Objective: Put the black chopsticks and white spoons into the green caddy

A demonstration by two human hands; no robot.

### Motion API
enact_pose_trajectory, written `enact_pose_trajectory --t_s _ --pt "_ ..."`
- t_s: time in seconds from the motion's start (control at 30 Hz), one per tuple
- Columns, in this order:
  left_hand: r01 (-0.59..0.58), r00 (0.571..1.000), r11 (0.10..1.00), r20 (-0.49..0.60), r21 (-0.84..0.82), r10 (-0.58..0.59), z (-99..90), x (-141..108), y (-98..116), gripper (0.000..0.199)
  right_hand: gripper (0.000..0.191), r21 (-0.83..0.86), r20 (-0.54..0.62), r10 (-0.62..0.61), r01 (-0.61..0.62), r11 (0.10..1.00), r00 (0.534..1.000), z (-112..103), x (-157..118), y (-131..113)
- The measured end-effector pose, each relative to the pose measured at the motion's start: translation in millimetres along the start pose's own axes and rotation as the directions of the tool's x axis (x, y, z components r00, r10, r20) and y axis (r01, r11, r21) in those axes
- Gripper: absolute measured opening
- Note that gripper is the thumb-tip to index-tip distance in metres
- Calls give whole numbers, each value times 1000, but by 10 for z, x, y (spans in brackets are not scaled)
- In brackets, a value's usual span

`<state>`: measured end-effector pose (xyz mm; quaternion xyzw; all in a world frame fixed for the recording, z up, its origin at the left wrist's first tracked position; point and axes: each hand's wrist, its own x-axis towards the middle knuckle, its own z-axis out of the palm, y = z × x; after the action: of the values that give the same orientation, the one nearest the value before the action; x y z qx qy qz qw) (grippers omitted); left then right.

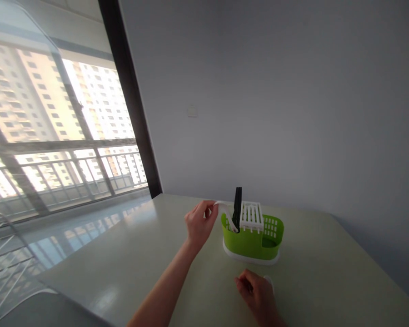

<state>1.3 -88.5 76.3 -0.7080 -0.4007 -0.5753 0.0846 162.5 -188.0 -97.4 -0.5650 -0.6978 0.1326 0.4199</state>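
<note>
My left hand (201, 220) pinches one end of a white curved utensil (226, 212) between thumb and fingers; its exact kind I cannot make out. The utensil's other end, with a small dark spot, reaches the left side of a green basket (245, 245) with a white base. Dark slender sticks (237, 206), like a bundle of chopsticks, stand upright in the basket. A white slatted rack (252, 215) sits across its top. In front of the basket, my right hand (257, 290) is closed with fingers curled. Behind its knuckles a white rounded thing (270, 282) shows, mostly hidden.
The pale table (310, 281) runs back to a grey wall (259, 100) with a switch plate (192, 111). At left is a large window (61, 113). A dark grey chair back (44, 311) and a white wire rack (7, 268) stand at the lower left.
</note>
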Motion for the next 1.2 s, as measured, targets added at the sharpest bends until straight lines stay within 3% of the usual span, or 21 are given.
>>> enact_pose_trajectory --t_s 0.13,0.27,0.47,0.7,0.87,1.0,1.1,1.2 --pt "97 983 991 150 91 -110 328 87 -168 23 31 -32 -9 -12 11 999 1000 25 21 45" --pt "172 921 970 321 171 -220 608 -24 -303 22 32 -69 -18 -39 37 997 999 44 26 87" --pt "214 838 948 454 237 -303 790 -140 -414 18 33 -100 27 -57 59 993 998 78 32 133" --pt "218 800 926 486 309 -351 801 -82 -404 16 33 -121 32 -56 59 991 998 78 20 135" --pt "231 848 944 426 236 -314 675 -144 -359 21 31 -140 6 -119 119 983 993 82 8 141" --pt "253 883 959 375 127 -282 512 -473 -272 19 31 -150 -75 -236 223 963 969 73 4 112" --pt "284 841 956 459 74 -285 434 -864 -163 20 34 -69 -171 -207 198 978 963 17 2 71" --pt "304 717 950 638 75 -280 436 -1225 -8 21 35 127 -263 -36 72 989 964 -77 3 50"
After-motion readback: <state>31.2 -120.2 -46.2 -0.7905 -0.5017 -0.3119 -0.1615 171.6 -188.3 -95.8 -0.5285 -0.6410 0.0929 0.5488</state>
